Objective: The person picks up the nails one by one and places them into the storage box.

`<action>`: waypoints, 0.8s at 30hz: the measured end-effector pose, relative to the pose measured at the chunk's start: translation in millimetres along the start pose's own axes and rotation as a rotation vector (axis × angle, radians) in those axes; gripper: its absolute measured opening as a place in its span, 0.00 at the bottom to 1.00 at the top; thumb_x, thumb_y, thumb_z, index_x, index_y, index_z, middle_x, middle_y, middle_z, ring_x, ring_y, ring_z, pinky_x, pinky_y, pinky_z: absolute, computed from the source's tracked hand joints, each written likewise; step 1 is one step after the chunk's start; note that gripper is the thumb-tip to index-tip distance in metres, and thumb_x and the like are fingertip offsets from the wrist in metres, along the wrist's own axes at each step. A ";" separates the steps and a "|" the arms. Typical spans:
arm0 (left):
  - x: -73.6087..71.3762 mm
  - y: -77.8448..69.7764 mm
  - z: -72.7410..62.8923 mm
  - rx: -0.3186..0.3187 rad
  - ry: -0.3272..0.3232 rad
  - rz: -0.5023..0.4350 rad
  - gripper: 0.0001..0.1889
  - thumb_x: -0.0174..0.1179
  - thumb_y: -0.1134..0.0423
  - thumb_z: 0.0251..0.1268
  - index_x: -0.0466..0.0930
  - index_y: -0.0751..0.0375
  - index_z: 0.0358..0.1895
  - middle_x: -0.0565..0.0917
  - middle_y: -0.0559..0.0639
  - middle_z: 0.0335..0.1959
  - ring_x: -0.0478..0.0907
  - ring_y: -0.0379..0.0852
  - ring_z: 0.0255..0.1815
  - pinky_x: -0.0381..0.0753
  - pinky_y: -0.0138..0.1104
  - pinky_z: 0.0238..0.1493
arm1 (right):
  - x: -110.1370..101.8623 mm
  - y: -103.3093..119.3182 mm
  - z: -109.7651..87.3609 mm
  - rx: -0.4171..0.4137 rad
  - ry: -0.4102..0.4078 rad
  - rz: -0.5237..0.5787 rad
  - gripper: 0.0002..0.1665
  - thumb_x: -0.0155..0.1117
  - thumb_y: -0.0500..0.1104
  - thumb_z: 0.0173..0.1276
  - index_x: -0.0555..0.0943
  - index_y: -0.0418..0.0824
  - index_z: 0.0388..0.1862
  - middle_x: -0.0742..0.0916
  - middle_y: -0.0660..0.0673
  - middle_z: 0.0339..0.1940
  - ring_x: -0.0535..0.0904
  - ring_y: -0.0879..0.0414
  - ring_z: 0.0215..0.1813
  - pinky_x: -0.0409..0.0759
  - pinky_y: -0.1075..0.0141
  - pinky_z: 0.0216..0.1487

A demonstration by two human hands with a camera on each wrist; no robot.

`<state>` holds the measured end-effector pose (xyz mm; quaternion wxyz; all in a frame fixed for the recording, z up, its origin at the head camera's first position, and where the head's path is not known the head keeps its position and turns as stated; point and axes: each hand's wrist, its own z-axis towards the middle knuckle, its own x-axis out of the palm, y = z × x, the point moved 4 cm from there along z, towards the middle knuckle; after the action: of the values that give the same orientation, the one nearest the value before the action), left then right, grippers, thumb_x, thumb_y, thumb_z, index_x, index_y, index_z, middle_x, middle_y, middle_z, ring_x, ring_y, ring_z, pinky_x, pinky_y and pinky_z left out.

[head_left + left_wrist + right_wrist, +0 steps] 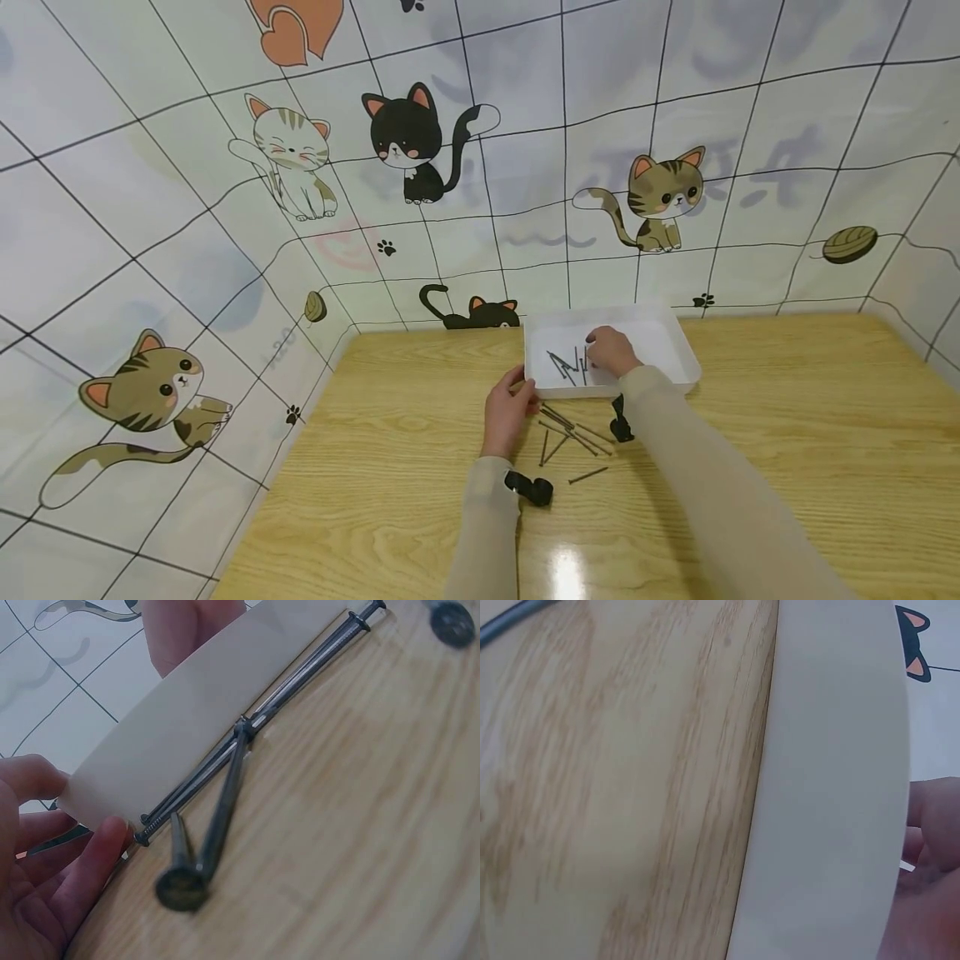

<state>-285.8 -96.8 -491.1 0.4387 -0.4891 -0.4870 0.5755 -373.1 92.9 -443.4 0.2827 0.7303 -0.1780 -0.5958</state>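
Note:
A shallow white tray (660,346) stands on the wooden table near the wall, with several nails (562,367) lying in its left part. My left hand (508,412) holds the tray's near left corner; the left wrist view shows the thumb and fingers (34,780) around that corner. Over the tray, my right hand (613,352) reaches in with bent fingers, beside the rightmost nail. Whether it pinches that nail is hidden. Only part of this hand (934,847) shows past the tray wall in the right wrist view. In front of the tray lies a loose heap of nails (570,427).
One nail (588,475) lies apart from the heap, nearer to me. The wooden table (375,467) extends to both sides. Behind it rises a white wall covering (525,183) with black grid lines and cartoon cats. Each wrist carries a small black camera (534,490).

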 end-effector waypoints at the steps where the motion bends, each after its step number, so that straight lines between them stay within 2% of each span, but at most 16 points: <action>1: 0.7 -0.2 0.0 -0.001 0.001 0.002 0.21 0.53 0.57 0.63 0.69 0.54 0.60 0.76 0.49 0.51 0.79 0.44 0.32 0.81 0.34 0.29 | -1.7 -0.2 -1.5 0.005 0.004 0.005 0.22 0.46 0.34 0.63 0.70 0.27 0.56 0.77 0.32 0.50 0.75 0.51 0.30 0.74 0.61 0.32; 6: 1.5 -1.3 -0.2 0.003 0.004 0.000 0.22 0.53 0.56 0.62 0.69 0.54 0.60 0.75 0.50 0.52 0.79 0.44 0.31 0.81 0.34 0.29 | -11.7 1.3 -7.5 0.010 0.017 0.027 0.21 0.45 0.39 0.68 0.69 0.29 0.57 0.76 0.32 0.51 0.76 0.51 0.30 0.75 0.62 0.30; 10: 0.2 -1.6 -1.3 0.010 0.006 -0.009 0.22 0.54 0.56 0.62 0.69 0.56 0.60 0.76 0.52 0.50 0.79 0.46 0.30 0.81 0.34 0.28 | -20.7 5.0 -13.3 -0.036 -0.002 0.025 0.22 0.46 0.41 0.68 0.70 0.30 0.56 0.76 0.32 0.52 0.77 0.45 0.39 0.76 0.60 0.32; 15: 0.5 -2.0 -2.7 0.006 0.014 -0.003 0.22 0.54 0.57 0.63 0.69 0.57 0.60 0.77 0.52 0.47 0.79 0.46 0.30 0.81 0.34 0.29 | -30.4 6.5 -25.7 -0.102 -0.047 0.013 0.21 0.47 0.42 0.68 0.71 0.31 0.55 0.76 0.33 0.52 0.73 0.41 0.50 0.74 0.53 0.42; 19: 0.3 -2.6 -3.5 0.013 0.014 -0.009 0.22 0.53 0.58 0.63 0.68 0.57 0.61 0.77 0.52 0.48 0.79 0.47 0.30 0.81 0.35 0.29 | -36.0 6.5 -40.4 -0.132 -0.099 0.019 0.20 0.47 0.43 0.69 0.72 0.33 0.55 0.76 0.34 0.51 0.72 0.42 0.49 0.72 0.50 0.45; 24: 0.7 -3.5 -5.5 0.019 0.017 0.000 0.22 0.53 0.57 0.64 0.68 0.56 0.61 0.76 0.52 0.51 0.80 0.49 0.30 0.81 0.35 0.29 | -38.4 9.3 -63.1 -0.188 -0.128 0.094 0.19 0.48 0.43 0.69 0.72 0.35 0.55 0.78 0.36 0.47 0.76 0.44 0.45 0.76 0.55 0.40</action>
<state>-280.4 -94.9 -488.1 0.4475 -0.4898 -0.4778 0.5758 -319.8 121.3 -399.8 0.3657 0.6520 -0.1730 -0.6413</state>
